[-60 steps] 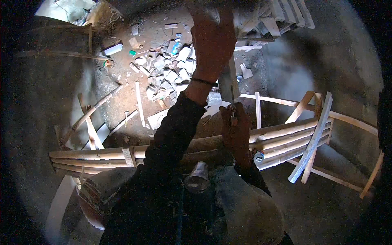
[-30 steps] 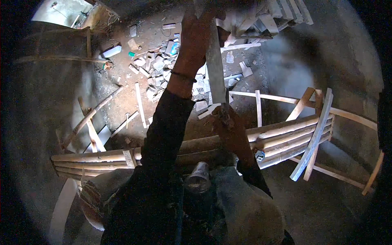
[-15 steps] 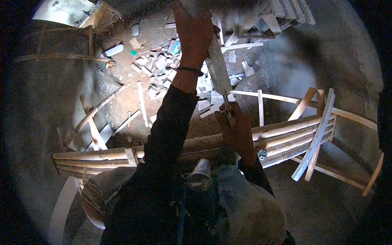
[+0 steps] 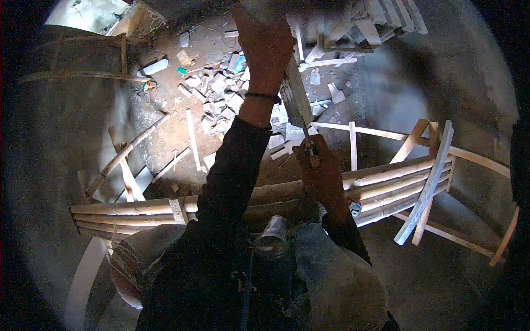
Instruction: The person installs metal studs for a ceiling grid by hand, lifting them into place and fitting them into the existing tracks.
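Note:
My left hand (image 4: pixel 264 55) reaches far ahead and is closed round the upper end of a narrow, pale board (image 4: pixel 298 99). Its fingers are mostly in shadow. Below the board's near end, my right hand (image 4: pixel 320 175) is closed round the handle of a slim metal tool (image 4: pixel 307 135). The tool's thin blade or shank points up to the board's near end, and I cannot tell whether they touch. Close to my body, a pale cylindrical container (image 4: pixel 273 236) leans between my legs.
I am above a platform of wooden poles (image 4: pixel 132 208), with a slanting plank (image 4: pixel 428 187) across its right side. Broken blocks and rubble (image 4: pixel 218 88) lie on the floor below. Timber supports (image 4: pixel 130 179) stand at left, and stacked planks (image 4: pixel 392 16) are at upper right.
My left forearm has shifted slightly right. My right hand has turned a little, and the tool's handle sits slightly further right. The board's near end has barely moved.

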A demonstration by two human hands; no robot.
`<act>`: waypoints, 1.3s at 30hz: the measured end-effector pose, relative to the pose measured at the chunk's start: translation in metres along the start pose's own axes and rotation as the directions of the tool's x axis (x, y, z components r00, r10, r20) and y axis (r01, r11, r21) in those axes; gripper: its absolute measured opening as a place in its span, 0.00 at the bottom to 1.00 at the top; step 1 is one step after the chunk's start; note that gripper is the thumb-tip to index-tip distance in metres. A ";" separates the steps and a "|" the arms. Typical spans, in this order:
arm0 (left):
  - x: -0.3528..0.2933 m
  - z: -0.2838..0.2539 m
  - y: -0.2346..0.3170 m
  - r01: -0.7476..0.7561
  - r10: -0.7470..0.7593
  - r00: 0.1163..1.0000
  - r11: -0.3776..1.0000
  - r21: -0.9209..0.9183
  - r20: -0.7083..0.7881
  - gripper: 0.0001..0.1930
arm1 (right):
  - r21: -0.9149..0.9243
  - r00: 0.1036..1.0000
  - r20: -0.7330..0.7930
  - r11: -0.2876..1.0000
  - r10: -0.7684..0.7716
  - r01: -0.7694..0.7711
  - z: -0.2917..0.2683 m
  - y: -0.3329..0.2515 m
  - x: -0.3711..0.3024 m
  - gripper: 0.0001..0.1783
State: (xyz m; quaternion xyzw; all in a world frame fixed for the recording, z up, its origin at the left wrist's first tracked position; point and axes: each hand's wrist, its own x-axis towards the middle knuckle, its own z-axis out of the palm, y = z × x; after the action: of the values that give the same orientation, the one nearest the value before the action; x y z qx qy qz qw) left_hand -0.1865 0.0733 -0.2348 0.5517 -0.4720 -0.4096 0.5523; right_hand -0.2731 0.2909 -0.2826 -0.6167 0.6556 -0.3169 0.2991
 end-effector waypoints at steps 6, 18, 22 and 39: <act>-0.007 0.005 0.007 -0.003 0.000 0.999 0.997 -0.073 -0.035 0.32 | 0.014 0.978 0.000 0.978 0.207 -0.207 0.004 0.002 -0.002 0.10; -0.014 0.012 0.000 -0.210 0.231 0.965 0.965 0.159 -0.125 0.35 | 0.111 0.956 -0.098 0.958 0.277 -0.266 0.008 -0.002 0.001 0.12; -0.016 0.011 0.013 0.101 -0.096 0.995 0.984 0.145 -0.042 0.34 | 0.121 0.949 -0.074 0.948 0.305 -0.295 0.006 -0.002 -0.002 0.12; -0.012 0.002 -0.010 -0.186 0.186 0.982 0.961 -0.206 -0.020 0.15 | -0.197 0.966 -0.251 0.980 -0.056 0.006 0.017 0.008 -0.003 0.11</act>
State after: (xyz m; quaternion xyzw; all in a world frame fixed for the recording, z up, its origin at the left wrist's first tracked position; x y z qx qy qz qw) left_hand -0.1899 0.0841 -0.2460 0.4443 -0.4765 -0.4026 0.6430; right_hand -0.2645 0.2935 -0.3001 -0.6073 0.7067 -0.3326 0.1454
